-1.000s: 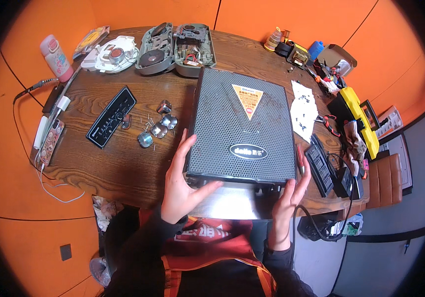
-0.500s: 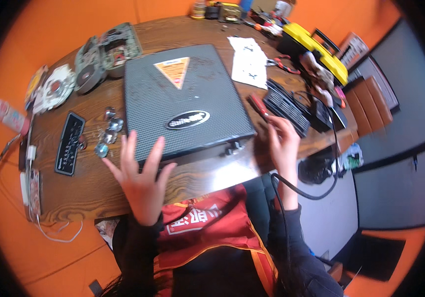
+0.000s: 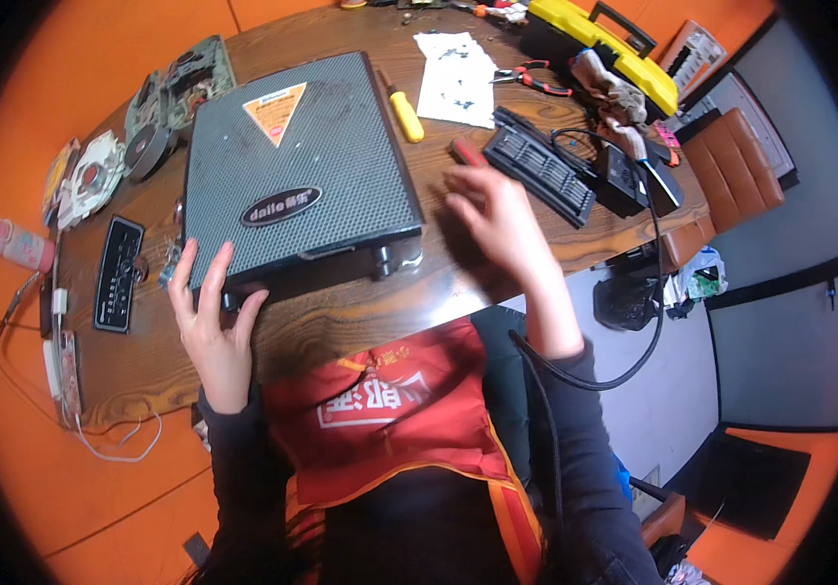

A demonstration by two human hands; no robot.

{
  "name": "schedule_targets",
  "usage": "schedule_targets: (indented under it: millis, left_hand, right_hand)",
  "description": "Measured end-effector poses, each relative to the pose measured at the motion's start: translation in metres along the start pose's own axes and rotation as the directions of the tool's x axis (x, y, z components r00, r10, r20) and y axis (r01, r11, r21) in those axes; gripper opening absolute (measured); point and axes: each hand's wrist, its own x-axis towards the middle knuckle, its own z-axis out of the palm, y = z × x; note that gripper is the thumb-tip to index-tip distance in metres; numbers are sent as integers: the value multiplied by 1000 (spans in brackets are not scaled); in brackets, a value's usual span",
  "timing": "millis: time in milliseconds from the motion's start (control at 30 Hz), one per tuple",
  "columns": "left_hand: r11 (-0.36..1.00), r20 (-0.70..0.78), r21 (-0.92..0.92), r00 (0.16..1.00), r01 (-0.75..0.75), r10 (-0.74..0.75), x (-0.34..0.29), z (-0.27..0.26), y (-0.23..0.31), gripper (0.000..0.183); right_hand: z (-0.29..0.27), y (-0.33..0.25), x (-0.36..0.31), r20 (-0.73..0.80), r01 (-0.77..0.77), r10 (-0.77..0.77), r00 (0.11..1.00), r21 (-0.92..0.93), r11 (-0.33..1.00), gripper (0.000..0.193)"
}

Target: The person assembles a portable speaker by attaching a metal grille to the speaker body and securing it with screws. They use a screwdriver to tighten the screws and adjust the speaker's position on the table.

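A large grey textured box [image 3: 341, 146], like a speaker cabinet, has an orange triangular sticker, an oval badge and black feet. It stands on the wooden table. My left hand [image 3: 214, 336] is at its near left corner, fingertips against the edge, fingers spread and thumb apart. My right hand [image 3: 509, 224] is held right of the box, fingers loosely bent and apart, with nothing visible in it. Just beyond its fingers lies a red handle [image 3: 468, 151]. A yellow-handled screwdriver [image 3: 405, 116] lies along the box's right side. A black cable [image 3: 595, 382] loops across my right forearm.
Right of my right hand are a black bit case [image 3: 540, 174] and a black boxy device [image 3: 622, 180]. Beyond lie white paper [image 3: 456, 83], red-handled pliers [image 3: 536, 78] and a yellow-black toolbox [image 3: 604, 54]. At left are a black control panel [image 3: 119, 275] and a round speaker part [image 3: 151, 151].
The box has slid left, uncovering the yellow screwdriver and hiding most of the small round shiny pieces. Both hands have moved left, the right one also farther forward. The view has shifted too.
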Motion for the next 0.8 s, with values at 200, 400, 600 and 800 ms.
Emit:
schedule_targets:
  millis: [200,400,600,800]
  left_hand:
    - [998,-19,59,1000,-10,11,-2,0,3,57]
    - [997,-6,68,999,45,-45,-4,0,6,57]
    - [991,-9,137,1000,-3,4,-4,-4,14,57]
    - [987,11,154,999,49,-52,-3,-6,26,56]
  right_hand:
    - [38,16,69,21,367,-370,929,-195,910,32]
    - [58,23,75,87,154,-130,988,-409,899,20]
    - [54,10,55,-72,103,-189,979,-629,770,17]
    - [60,4,47,-116,97,-200,973,-584,806,38]
